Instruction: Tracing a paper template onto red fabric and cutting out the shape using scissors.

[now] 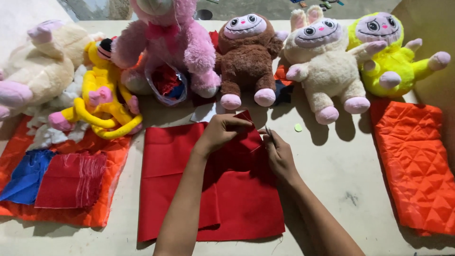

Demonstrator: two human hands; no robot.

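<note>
Both hands, left hand [222,130] and right hand [278,152], pinch the red cloth [189,189] beneath them.

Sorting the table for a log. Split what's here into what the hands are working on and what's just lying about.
In hand:
left hand pinching a small red fabric piece
right hand touching it
red cloth beneath

Lying about:
brown plush
cream plush
yellow-green plush
pink plush
orange quilted fabric
blue scrap

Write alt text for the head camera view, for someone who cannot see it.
Two bare hands work on a red cloth on a table: the left hand pinches a folded piece, the right hand touches its edge. Plush toys line the far side, with orange quilted fabric at right.
</note>
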